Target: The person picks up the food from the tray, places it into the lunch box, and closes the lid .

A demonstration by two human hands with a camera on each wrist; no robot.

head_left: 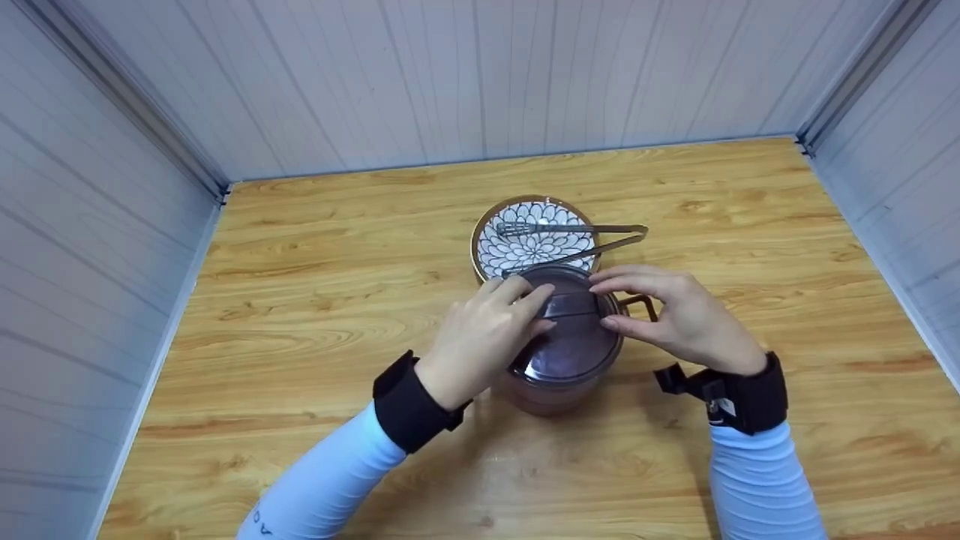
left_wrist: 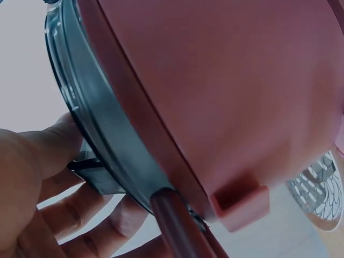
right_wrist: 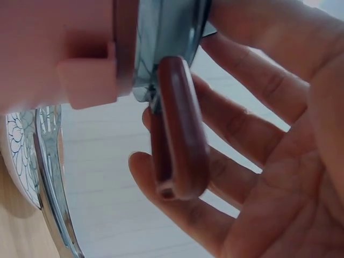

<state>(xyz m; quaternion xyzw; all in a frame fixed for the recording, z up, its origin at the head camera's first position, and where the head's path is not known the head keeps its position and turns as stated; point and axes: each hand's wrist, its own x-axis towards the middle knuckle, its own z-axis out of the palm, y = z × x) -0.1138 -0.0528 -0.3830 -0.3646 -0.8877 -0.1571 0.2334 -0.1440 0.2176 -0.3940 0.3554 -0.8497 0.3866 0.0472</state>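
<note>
A pinkish-brown round container (head_left: 551, 394) stands mid-table under a dark see-through lid (head_left: 574, 349). A raised bar runs across the lid's top. My left hand (head_left: 546, 307) pinches that bar from the left, and my right hand (head_left: 604, 304) pinches it from the right. A brown clasp (head_left: 641, 301) sticks out at the container's right, beside my right fingers. The left wrist view has my left hand (left_wrist: 70, 161) against the lid's rim (left_wrist: 91, 107) and the container wall (left_wrist: 226, 91). In the right wrist view the clasp (right_wrist: 180, 129) hangs in front of my right hand (right_wrist: 204, 70).
Just behind the container lies a blue-and-white flower-patterned plate (head_left: 525, 251), with metal tongs (head_left: 592, 229) resting across it. The wooden table (head_left: 300, 300) is closed in by pale panel walls on the left, back and right.
</note>
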